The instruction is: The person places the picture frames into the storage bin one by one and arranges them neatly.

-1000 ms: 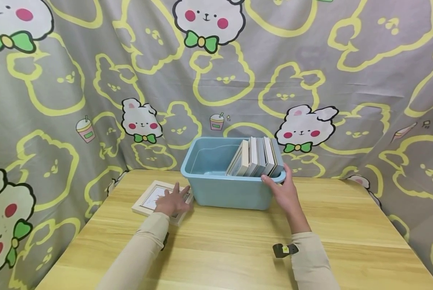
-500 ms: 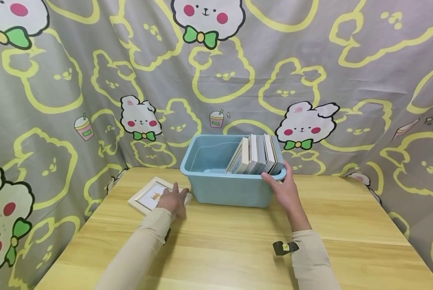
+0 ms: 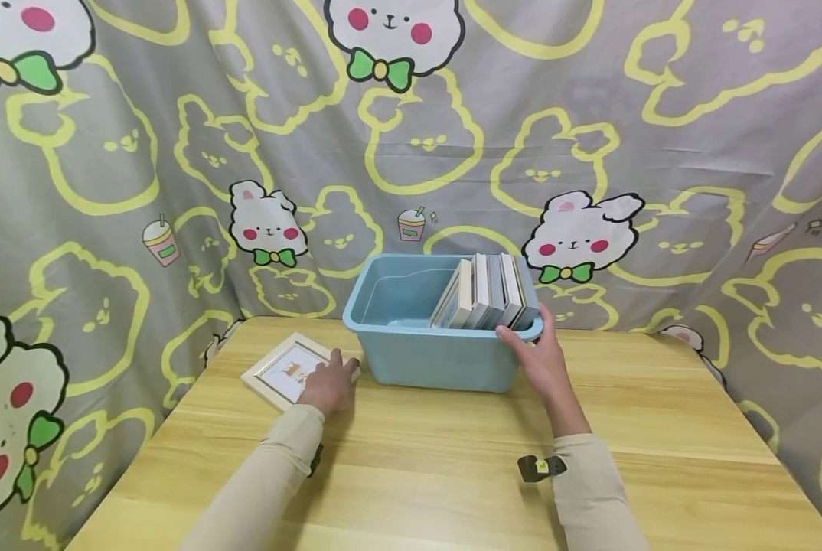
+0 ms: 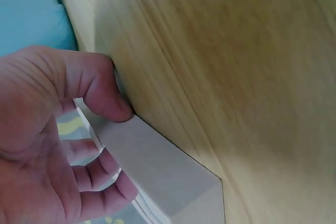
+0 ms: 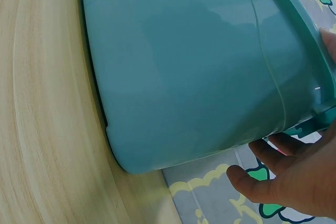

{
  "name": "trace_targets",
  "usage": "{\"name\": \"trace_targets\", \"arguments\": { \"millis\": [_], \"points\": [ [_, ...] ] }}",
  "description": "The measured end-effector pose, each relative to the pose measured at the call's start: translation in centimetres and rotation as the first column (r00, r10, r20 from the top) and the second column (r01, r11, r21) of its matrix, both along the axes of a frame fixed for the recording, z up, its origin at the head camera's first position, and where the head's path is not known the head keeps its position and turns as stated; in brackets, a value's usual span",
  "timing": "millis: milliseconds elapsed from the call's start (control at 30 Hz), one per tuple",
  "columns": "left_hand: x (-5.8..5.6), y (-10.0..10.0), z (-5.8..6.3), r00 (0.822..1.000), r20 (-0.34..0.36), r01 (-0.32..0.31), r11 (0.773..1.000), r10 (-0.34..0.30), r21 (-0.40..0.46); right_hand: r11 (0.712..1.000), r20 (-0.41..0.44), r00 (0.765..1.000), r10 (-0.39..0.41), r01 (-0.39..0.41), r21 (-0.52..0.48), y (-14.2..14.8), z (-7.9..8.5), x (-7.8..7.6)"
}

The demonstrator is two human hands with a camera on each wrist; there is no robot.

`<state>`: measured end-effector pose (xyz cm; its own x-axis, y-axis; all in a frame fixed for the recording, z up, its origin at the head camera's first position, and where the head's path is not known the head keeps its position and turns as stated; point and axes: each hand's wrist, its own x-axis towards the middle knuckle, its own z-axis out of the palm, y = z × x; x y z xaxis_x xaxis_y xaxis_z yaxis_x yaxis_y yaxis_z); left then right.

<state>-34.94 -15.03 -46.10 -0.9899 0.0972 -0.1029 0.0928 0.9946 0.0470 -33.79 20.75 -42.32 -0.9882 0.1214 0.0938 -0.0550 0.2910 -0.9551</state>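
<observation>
A cream picture frame [image 3: 290, 370] with a small orange-brown print lies face up on the table, left of a light blue plastic bin [image 3: 438, 361]. My left hand [image 3: 326, 385] holds the frame's near right side. In the left wrist view the thumb [image 4: 107, 98] presses on the frame's outer edge [image 4: 163, 166], and the other fingers curl over its face. Several frames [image 3: 483, 297] stand on edge in the right part of the bin, leaning a little. My right hand [image 3: 543, 361] grips the bin's right end, thumb over the rim and fingers under it.
The wooden table [image 3: 411, 474] runs from the front back to a grey curtain [image 3: 432, 176] with rabbit prints. Close behind the bin hangs that curtain. A black wrist strap mount [image 3: 542, 467] sits at my right sleeve.
The picture frame has turned and slid slightly left on the table. My left hand's spread fingers have drawn together at its edge. The right hand stays on the bin.
</observation>
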Motion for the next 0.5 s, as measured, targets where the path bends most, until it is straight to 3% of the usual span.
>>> {"name": "trace_targets", "arguments": {
  "millis": [267, 500],
  "points": [
    [-0.4, -0.5, 0.7, 0.997, -0.072, -0.019, 0.999, 0.021, 0.030, 1.000, -0.006, 1.000, -0.004, 0.004, 0.006, 0.0, 0.0, 0.0],
    [-0.8, -0.8, 1.5, 0.989, -0.120, -0.080, 0.996, 0.085, 0.042, 1.000, -0.012, 1.000, 0.001, -0.001, 0.001, -0.1, 0.2, 0.1]
  ]
}}
